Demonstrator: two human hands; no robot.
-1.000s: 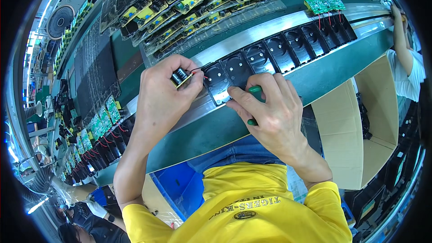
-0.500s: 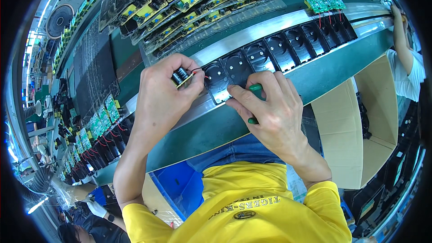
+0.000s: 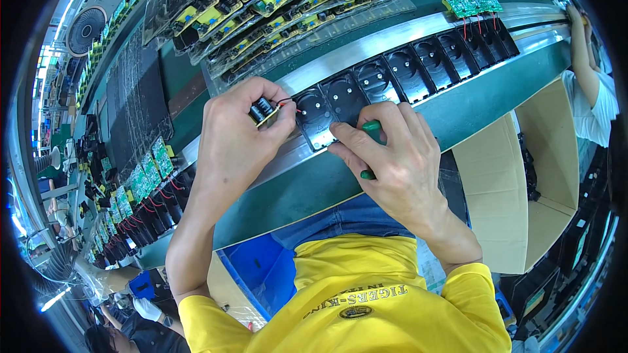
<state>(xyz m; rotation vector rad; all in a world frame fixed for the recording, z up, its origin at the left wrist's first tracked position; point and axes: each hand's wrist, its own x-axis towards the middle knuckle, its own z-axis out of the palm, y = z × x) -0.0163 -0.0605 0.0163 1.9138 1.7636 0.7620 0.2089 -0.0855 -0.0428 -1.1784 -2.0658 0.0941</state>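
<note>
My left hand (image 3: 229,134) pinches a small circuit board (image 3: 262,110) that carries black cylindrical capacitors. Thin red and black wires run from it toward the nearest black plastic case (image 3: 314,112), which is at the left end of a joined row. My right hand (image 3: 403,160) is closed around a green-handled tool (image 3: 371,128); its two green ends poke out beside the fingers, and its working end is hidden. The right thumb and index finger press at the near edge of the row. Small metal contacts show inside the cases.
A metal rail (image 3: 418,31) runs behind the case row on the green bench. Beyond it lie stacked sheets of yellow circuit boards (image 3: 261,3). Green boards (image 3: 470,0) hang on red wires at the row's far end. A cardboard box (image 3: 494,202) stands right, near another person's arm (image 3: 584,52).
Both my hands and the circuit board stay almost where they were. At the lower left, another person's gloved hand has shifted slightly.
</note>
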